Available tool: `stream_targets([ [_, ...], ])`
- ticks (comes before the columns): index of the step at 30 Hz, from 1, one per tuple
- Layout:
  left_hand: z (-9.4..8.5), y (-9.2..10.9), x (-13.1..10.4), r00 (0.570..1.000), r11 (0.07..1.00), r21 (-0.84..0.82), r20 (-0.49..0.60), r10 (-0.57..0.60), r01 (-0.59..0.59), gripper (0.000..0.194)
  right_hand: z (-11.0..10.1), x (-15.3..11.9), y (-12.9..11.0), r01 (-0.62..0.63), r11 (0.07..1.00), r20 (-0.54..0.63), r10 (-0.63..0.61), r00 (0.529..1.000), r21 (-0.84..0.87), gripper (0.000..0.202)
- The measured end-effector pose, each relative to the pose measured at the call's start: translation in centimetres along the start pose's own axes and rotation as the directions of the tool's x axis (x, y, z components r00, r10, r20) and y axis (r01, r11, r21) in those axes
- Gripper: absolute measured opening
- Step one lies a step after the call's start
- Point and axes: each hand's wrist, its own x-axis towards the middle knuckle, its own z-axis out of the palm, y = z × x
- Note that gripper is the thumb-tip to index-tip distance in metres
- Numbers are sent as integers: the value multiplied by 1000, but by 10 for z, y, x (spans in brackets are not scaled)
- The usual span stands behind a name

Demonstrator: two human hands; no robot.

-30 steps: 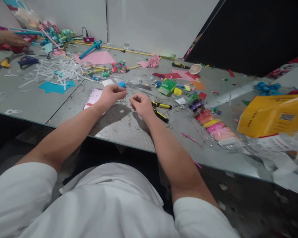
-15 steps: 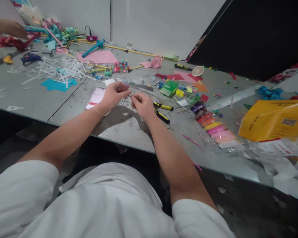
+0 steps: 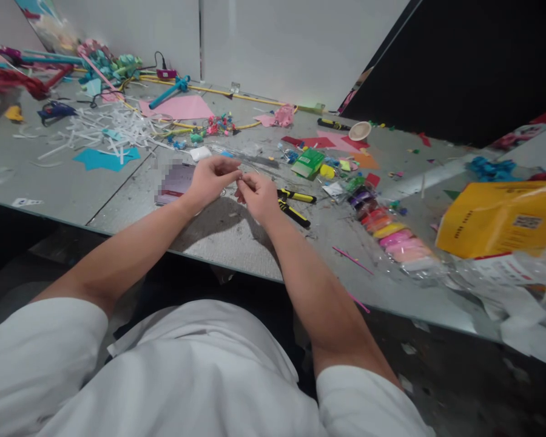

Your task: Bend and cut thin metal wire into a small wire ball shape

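Over the grey table (image 3: 236,240), my left hand (image 3: 210,182) and my right hand (image 3: 260,195) meet at the fingertips. Both are closed in a pinch, and what lies between the fingers is too small to make out. A small clear or metal piece shows just under the left fingers. Beside my left wrist lies a partly blurred-out flat device (image 3: 178,182). Black and yellow pliers (image 3: 295,212) lie right by my right hand, their head hidden behind it.
White paper strips (image 3: 113,124) and a blue paper piece (image 3: 107,159) lie left. To the right are a green packet (image 3: 307,162), coloured clay packs (image 3: 394,237), a pink stick (image 3: 352,260) and a yellow bag (image 3: 500,218). A white wall (image 3: 291,48) stands behind.
My hands have drawn together until the fingertips meet. The device beside my left wrist has turned from bright to dark. Another person's hand at the far left has gone from its earlier place.
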Motion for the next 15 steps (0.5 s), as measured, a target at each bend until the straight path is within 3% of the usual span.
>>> stream_targets([
  [5,2,-4,2,997,997,8,-6,-74,74,29,-5,0,-2,22,974,4,-22,1000,-227,24],
  [10,3,-12,6,994,991,79,-13,-109,110,18,-3,5,-2,9,952,-7,-12,1000,-307,34],
  [15,2,-15,10,995,987,126,-11,-98,98,22,-2,7,0,2,944,-11,-6,1000,-329,36],
])
